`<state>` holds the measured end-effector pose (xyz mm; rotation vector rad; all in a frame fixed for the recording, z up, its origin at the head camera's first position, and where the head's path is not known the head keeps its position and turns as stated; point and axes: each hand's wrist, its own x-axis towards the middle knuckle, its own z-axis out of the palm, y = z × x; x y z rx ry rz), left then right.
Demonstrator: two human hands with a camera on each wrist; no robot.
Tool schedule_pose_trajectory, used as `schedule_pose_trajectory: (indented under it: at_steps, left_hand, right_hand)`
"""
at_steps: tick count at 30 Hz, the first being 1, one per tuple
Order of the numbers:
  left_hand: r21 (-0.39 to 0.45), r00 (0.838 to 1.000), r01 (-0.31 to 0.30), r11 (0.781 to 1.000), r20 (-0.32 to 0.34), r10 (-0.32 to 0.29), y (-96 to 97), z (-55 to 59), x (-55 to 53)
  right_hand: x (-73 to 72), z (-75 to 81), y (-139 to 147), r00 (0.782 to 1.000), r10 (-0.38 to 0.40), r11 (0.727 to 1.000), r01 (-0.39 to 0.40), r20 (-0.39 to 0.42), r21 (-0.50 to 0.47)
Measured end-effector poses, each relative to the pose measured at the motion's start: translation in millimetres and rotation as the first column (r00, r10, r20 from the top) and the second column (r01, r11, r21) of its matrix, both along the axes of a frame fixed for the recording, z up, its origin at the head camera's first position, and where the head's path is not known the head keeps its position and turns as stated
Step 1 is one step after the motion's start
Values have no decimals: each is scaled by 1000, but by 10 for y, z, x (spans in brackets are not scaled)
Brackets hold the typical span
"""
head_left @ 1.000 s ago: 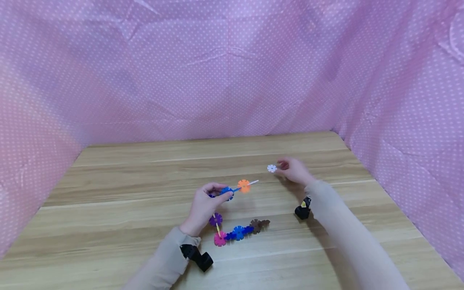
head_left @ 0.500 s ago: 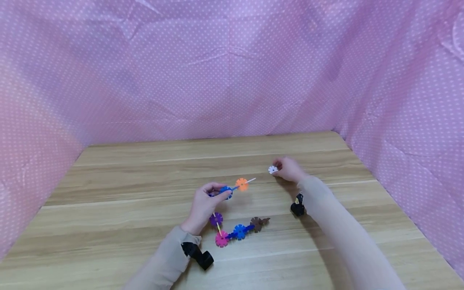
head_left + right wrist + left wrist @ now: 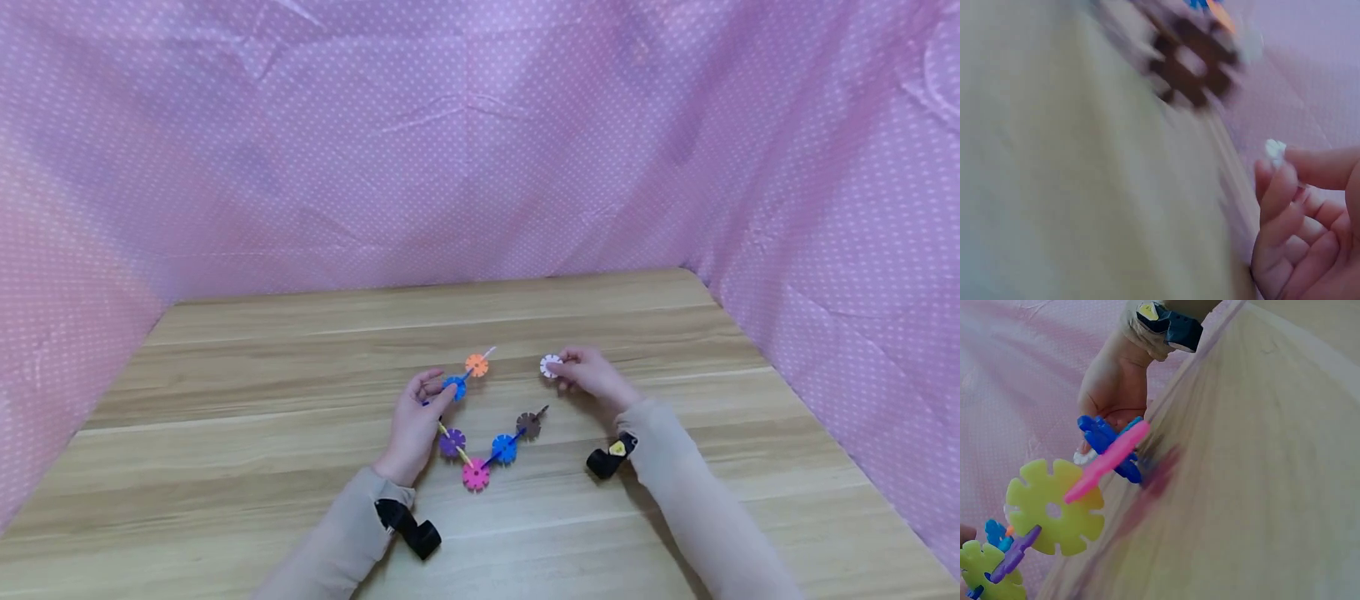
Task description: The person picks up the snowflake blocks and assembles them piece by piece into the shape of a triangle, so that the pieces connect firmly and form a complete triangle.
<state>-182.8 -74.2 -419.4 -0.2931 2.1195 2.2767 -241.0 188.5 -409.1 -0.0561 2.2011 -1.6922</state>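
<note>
A chain of interlocking notched plastic discs hangs from my left hand (image 3: 408, 425), which pinches it at a blue disc (image 3: 453, 387) between thumb and fingers. Beyond the grip an orange disc (image 3: 477, 365) and an edge-on white disc (image 3: 491, 352) form one end. The other part bends through a purple disc (image 3: 452, 443), a pink disc (image 3: 476, 475) and a second blue disc (image 3: 505, 449) to a brown disc (image 3: 528, 426) with another, edge-on brown piece. My right hand (image 3: 592, 375) pinches a loose white disc (image 3: 550, 366), apart from the chain. In the left wrist view, a yellow disc (image 3: 1032, 494) shows large.
Both hands work above a wood-grain table (image 3: 262, 467). Pink dotted cloth (image 3: 420, 150) rises behind the table and along both sides. A black wrist camera (image 3: 408, 529) is strapped to the left wrist, another black camera (image 3: 611, 458) to the right.
The chain has turned: its brown end has risen in view and the orange end has shifted left and away. My right hand has come slightly nearer with the white disc.
</note>
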Motion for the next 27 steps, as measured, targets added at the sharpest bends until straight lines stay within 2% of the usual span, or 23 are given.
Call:
schedule_pose_trajectory:
  at_steps: [2, 5, 7, 10, 13, 15, 18, 20, 21, 22, 23, 24, 27]
  left_hand:
    - [-35, 1000, 6, 999, -6, -6, 12, -5, 17]
    - [-94, 998, 55, 994, -12, -56, 31, -15, 37]
    - [-143, 993, 114, 983, -9, -116, 42, -17, 49]
    - [-209, 974, 223, 952, 5, -227, 47, -17, 55]
    - [-253, 942, 326, 911, 8, -335, 35, -12, 57]
    - [-265, 915, 392, 881, 13, -404, 12, 1, 59]
    - [-296, 861, 495, 817, 39, -507, -48, 24, 63]
    - [-328, 823, 552, 766, 70, -563, -86, 37, 54]
    - [-342, 809, 572, 746, 86, -581, -105, 47, 49]
    - [-354, 802, 582, 732, 102, -589, -123, 53, 41]
    - [-366, 804, 581, 727, 118, -583, -138, 61, 31]
    - [-388, 815, 565, 728, 123, -567, -150, 69, 21]
    - [-453, 870, 478, 753, 128, -476, -159, 104, 2]
  right_hand:
    - [54, -44, -55, 1000, 16, 999, -15, 27, -49]
    - [113, -79, -111, 998, 42, 997, -40, 37, -65]
    - [132, -91, -133, 998, 57, 997, -55, 24, -59]
    - [136, -100, -143, 999, 44, 997, -42, 20, -70]
    - [119, -113, -132, 1000, 5, 996, -5, 1, -91]
    - [106, -124, -122, 999, -29, 994, 28, -13, -101]
    - [88, -133, -118, 997, -61, 994, 58, -36, -88]
    - [86, -137, -114, 997, -57, 997, 54, -52, -59]
    - [87, -136, -115, 997, -45, 998, 42, -59, -40]
    - [88, -133, -119, 998, -25, 1000, 24, -64, -20]
    - [92, -132, -126, 998, 2, 1000, -2, -66, -2]
    - [96, -132, -134, 997, 29, 1000, -28, -65, 12]
    - [106, -121, -180, 992, 113, 993, -110, -62, 46]
